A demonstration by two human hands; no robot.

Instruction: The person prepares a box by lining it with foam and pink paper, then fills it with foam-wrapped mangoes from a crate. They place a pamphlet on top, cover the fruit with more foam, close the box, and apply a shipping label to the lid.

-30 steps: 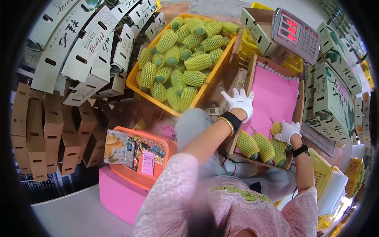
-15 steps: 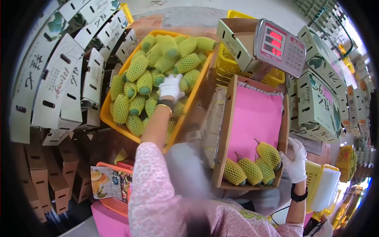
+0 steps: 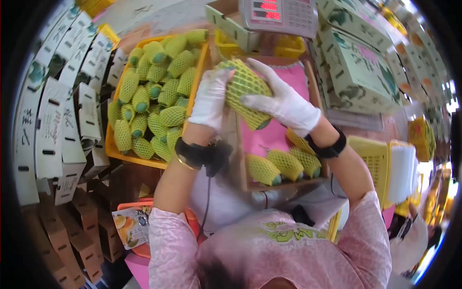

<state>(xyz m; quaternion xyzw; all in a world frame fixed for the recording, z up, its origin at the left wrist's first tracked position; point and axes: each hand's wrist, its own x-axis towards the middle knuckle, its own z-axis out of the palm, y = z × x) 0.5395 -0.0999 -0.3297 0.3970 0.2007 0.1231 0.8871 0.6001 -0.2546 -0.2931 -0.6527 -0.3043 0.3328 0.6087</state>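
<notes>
The grip is two-handed, partly spread around a plump oblong fruit in a yellow-green foam-net sleeve [image 3: 246, 89]. The white-gloved right hand [image 3: 208, 101] cups one side; the white-gloved left hand [image 3: 288, 107] clasps the other, thumb across the netting. The fruit probably has some weight and bruises easily; its soft sleeve may slide, so broad, light pressure around the middle suits it. Below the grip lies a pink-lined brown cardboard box [image 3: 314, 89]; beside the right hand, a yellow-orange plastic crate [image 3: 139, 161] holds similar netted fruit.
</notes>
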